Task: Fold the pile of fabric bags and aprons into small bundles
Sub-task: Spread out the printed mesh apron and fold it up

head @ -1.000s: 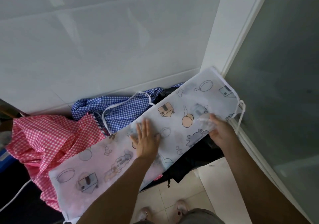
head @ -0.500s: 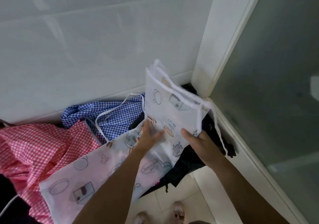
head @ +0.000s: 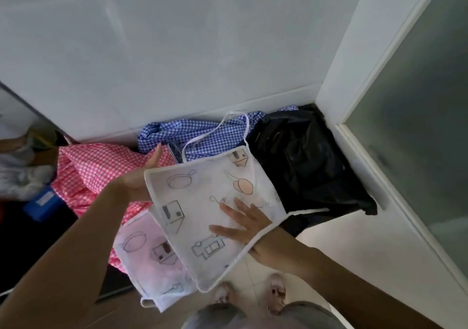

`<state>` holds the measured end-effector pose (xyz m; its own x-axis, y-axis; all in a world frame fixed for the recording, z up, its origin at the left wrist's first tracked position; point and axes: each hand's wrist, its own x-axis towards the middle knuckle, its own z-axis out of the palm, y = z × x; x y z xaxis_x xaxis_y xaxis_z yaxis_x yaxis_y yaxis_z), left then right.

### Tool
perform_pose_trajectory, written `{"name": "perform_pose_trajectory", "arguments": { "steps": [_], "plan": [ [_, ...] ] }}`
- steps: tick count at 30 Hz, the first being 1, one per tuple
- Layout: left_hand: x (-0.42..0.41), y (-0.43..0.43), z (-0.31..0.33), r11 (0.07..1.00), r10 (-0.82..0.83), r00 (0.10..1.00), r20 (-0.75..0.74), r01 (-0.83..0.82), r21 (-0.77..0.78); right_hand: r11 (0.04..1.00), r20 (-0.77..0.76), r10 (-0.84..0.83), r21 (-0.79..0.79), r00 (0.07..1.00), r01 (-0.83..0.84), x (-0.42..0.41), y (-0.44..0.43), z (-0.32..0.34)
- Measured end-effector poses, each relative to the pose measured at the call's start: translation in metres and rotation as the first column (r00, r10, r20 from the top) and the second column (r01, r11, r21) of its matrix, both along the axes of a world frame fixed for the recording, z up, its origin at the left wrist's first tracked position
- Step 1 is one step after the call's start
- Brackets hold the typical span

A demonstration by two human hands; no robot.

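The far end has now flipped over toward me. The thin white apron printed with kitchen drawings (head: 192, 217) lies doubled on the pink checked cloth (head: 101, 171), its long axis running toward my feet. My right hand (head: 240, 223) presses flat with fingers spread, and my open left hand (head: 136, 181) props a corner. It is light and limp, so I'd grip the bound edges.

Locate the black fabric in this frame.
Head view, right of centre: the black fabric lies in the corner by the door frame, right of the blue checked apron.

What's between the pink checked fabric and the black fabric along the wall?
In the head view, a crumpled blue-and-white checked fabric fills that stretch, lying between the pink checked fabric and the black fabric.
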<state>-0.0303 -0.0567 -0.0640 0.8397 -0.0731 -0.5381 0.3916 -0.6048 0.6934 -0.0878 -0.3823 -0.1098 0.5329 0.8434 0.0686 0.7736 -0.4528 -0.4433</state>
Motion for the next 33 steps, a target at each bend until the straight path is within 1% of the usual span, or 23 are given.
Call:
{"name": "perform_pose_trajectory", "arguments": {
  "steps": [1, 2, 3, 4, 5, 6, 7, 9, 11, 13, 15, 16, 17, 18, 19, 20, 23, 25, 28, 30, 31, 33],
  "plan": [
    [-0.005, 0.007, 0.004, 0.999, 0.009, 1.000, -0.021, -0.008, 0.040, 0.996, 0.038, 0.053, -0.076, 0.998, -0.050, -0.009, 0.008, -0.008],
    [-0.009, 0.008, 0.010, 0.993, -0.075, 0.986, -0.146, 0.088, 0.083, 0.990, 0.023, 0.092, -0.109, 0.996, -0.089, -0.014, 0.010, -0.025],
    [-0.012, 0.011, 0.008, 0.983, -0.169, 0.952, -0.255, 0.181, 0.022, 0.985, 0.038, 0.112, -0.139, 0.993, -0.105, -0.016, 0.012, -0.037],
    [-0.022, 0.009, 0.007, 0.965, -0.261, 0.896, -0.359, 0.251, -0.077, 0.977, 0.032, 0.124, -0.178, 0.992, -0.117, -0.020, 0.017, -0.047],
    [-0.027, 0.001, 0.002, 0.951, -0.303, 0.865, -0.400, 0.300, -0.070, 0.968, 0.004, 0.142, -0.211, 0.990, -0.138, -0.019, 0.018, -0.054],
    [-0.029, -0.004, -0.010, 0.943, -0.293, 0.874, -0.387, 0.330, 0.032, 0.962, -0.013, 0.148, -0.231, 0.989, -0.147, -0.018, 0.019, -0.057],
    [-0.027, -0.008, -0.025, 0.934, -0.271, 0.902, -0.335, 0.331, 0.136, 0.955, -0.056, 0.140, -0.258, 0.989, -0.150, -0.013, 0.017, -0.063],
    [-0.027, -0.018, -0.048, 0.917, -0.208, 0.943, -0.261, 0.281, 0.284, 0.920, -0.169, 0.140, -0.343, 0.976, -0.191, -0.009, 0.012, -0.067],
    [-0.036, -0.026, -0.063, 0.932, -0.122, 0.976, -0.182, 0.176, 0.318, 0.919, -0.286, 0.082, -0.349, 0.955, -0.183, -0.008, 0.004, -0.061],
    [-0.044, -0.033, -0.071, 0.946, -0.051, 0.991, -0.125, 0.088, 0.313, 0.928, -0.456, -0.074, -0.358, 0.887, -0.106, -0.001, -0.008, -0.041],
    [-0.046, -0.036, -0.077, 0.942, -0.028, 0.995, -0.100, 0.060, 0.331, 0.934, -0.513, -0.254, -0.351, 0.820, 0.070, 0.017, -0.019, -0.012],
    [-0.046, -0.035, -0.079, 0.938, -0.031, 0.995, -0.091, 0.061, 0.341, 0.929, -0.521, -0.350, -0.299, 0.778, 0.217, 0.029, -0.024, 0.003],
    [-0.046, -0.035, -0.081, 0.930, -0.050, 0.994, -0.093, 0.080, 0.360, 0.897, -0.525, -0.440, -0.222, 0.729, 0.382, 0.044, -0.030, 0.010],
    [-0.046, -0.035, -0.081, 0.920, -0.059, 0.993, -0.105, 0.095, 0.380, 0.850, -0.534, -0.500, -0.148, 0.682, 0.506, 0.059, -0.036, 0.016],
    [-0.044, -0.034, -0.082, 0.915, -0.060, 0.992, -0.107, 0.098, 0.390, 0.805, -0.540, -0.538, -0.104, 0.646, 0.584, 0.073, -0.042, 0.015],
    [-0.043, -0.032, -0.082, 0.912, -0.059, 0.993, -0.105, 0.096, 0.399, 0.777, -0.557, -0.565, -0.111, 0.608, 0.620, 0.084, -0.045, 0.010],
    [-0.042, -0.028, -0.080, 0.910, -0.064, 0.995, -0.078, 0.090, 0.405, 0.745, -0.582, -0.629, -0.264, 0.514, 0.613, 0.104, -0.042, -0.010],
    [-0.041, -0.024, -0.079, 0.890, -0.072, 0.996, -0.054, 0.089, 0.447, 0.758, -0.606, -0.625, -0.319, 0.492, 0.569, 0.104, -0.034, -0.022],
    [-0.041, -0.019, -0.076, 0.844, -0.104, 0.990, -0.096, 0.139, 0.518, 0.749, -0.653, -0.612, -0.295, 0.447, 0.594, 0.099, -0.022, -0.035],
    [-0.040, -0.015, -0.074, 0.835, -0.123, 0.979, -0.164, 0.191, 0.516, 0.733, -0.676, -0.604, -0.262, 0.423, 0.628, 0.095, -0.015, -0.035],
    [-0.040, -0.013, -0.073, 0.832, -0.134, 0.974, -0.181, 0.210, 0.513, 0.730, -0.706, -0.589, -0.257, 0.392, 0.634, 0.094, -0.013, -0.035],
    [-0.040, -0.011, -0.071, 0.822, -0.171, 0.966, -0.196, 0.250, 0.512, 0.742, -0.741, -0.573, -0.287, 0.350, 0.606, 0.093, -0.009, -0.036]
  ]
}}
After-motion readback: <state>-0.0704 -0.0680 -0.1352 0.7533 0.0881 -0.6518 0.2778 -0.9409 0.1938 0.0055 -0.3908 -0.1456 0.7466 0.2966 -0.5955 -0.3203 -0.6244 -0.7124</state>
